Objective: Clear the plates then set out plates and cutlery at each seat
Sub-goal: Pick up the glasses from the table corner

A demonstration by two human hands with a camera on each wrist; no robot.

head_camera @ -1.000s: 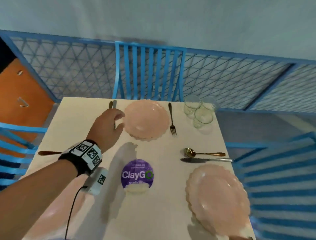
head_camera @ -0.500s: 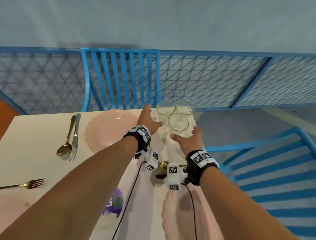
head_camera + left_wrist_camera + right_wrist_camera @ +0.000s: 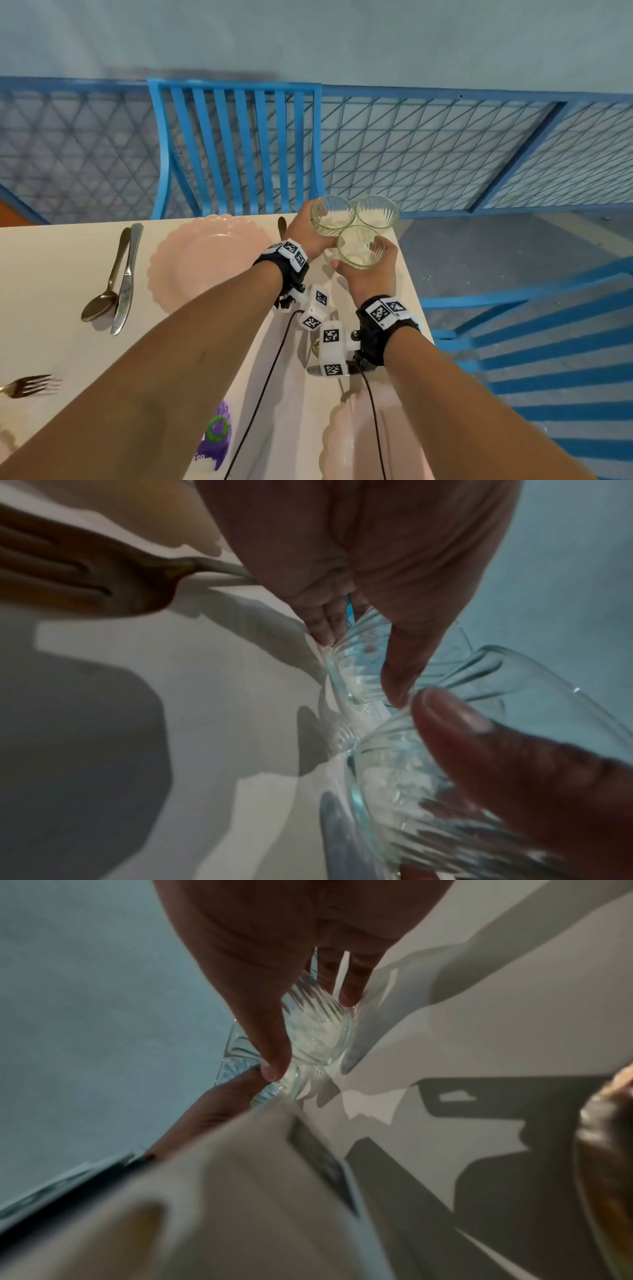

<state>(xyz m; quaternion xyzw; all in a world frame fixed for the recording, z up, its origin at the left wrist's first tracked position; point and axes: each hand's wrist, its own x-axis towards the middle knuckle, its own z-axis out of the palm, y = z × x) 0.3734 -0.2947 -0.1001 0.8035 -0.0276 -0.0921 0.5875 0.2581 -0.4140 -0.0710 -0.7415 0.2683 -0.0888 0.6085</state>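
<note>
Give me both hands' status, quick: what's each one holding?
Left hand: grip curled round the far-left glass bowl.
Right hand: grip curled round the nearest glass bowl.

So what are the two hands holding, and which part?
The left hand grips the far-left glass by its side. The right hand grips the nearest glass round its ribbed side.

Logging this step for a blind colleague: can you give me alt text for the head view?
Both hands close on three clear glass bowls clustered at the table's far right corner: the left hand holds the left bowl, the right hand the nearest bowl. A pink plate lies to their left.
</note>
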